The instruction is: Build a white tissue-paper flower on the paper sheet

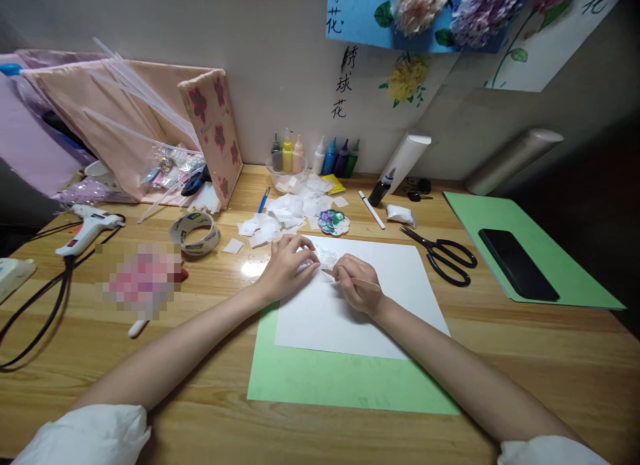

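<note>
White sleeves (pixel 90 435) flank a green sheet (pixel 345 384) bearing a smaller white sheet (pixel 345 332). The left hand (pixel 287 268) curves loosely, half spread; whether it pinches anything, I cannot tell. Crumpled white paper (pixel 327 256) lies on the white sheet between it and the right hand (pixel 358 284), whose fingers pinch a thin brown stick (pixel 367 284).

Loose white left sleeve (pixel 90 438) and right sleeve (pixel 545 452)

The person wears 2 sleeves of white cloth, and they have the same plain look. The left sleeve shows the larger part: it is wide, a little puffy, with soft creases and a rounded end. The right sleeve is cut by the bottom edge of the view, so only a small piece of it can be seen. Below the cloth, the left forearm (pixel 200 345) and the right forearm (pixel 450 365) are bare and slim. The left hand (pixel 289 268) and the right hand (pixel 359 285) are bare too.
</note>
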The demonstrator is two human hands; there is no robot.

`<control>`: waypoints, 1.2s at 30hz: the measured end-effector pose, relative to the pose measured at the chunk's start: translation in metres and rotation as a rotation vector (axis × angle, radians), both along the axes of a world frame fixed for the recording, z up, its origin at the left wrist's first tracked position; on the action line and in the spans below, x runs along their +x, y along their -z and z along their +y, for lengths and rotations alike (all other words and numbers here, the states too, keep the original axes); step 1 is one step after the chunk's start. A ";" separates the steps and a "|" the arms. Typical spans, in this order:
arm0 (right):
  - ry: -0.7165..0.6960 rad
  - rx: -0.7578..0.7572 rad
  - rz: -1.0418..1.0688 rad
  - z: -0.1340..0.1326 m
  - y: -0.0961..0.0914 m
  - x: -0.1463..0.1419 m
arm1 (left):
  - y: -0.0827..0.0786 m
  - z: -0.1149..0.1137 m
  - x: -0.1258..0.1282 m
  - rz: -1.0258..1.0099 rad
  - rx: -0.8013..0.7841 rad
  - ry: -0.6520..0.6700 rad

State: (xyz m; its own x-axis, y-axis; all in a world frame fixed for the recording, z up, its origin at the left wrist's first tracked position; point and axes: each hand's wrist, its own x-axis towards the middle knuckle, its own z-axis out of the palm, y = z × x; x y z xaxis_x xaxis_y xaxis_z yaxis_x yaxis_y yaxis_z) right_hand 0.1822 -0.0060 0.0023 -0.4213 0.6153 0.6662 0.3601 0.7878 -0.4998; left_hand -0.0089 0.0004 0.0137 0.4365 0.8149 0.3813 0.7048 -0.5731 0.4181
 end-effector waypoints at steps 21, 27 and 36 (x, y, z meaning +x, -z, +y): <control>0.160 -0.064 -0.157 0.004 0.004 -0.008 | 0.001 -0.001 0.001 -0.072 -0.044 -0.095; 0.138 -0.033 -0.110 0.002 0.002 -0.006 | 0.000 -0.001 0.001 -0.070 -0.048 -0.096; 0.092 0.048 -0.057 -0.001 0.001 -0.002 | 0.000 0.000 0.000 -0.068 -0.058 -0.110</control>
State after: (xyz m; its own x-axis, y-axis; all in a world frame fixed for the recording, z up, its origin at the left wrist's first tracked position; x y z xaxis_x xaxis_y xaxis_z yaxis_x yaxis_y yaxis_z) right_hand 0.1802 -0.0067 0.0011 -0.4026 0.6208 0.6727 0.4584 0.7728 -0.4389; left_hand -0.0084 0.0005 0.0132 0.3184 0.8780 0.3574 0.7308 -0.4675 0.4974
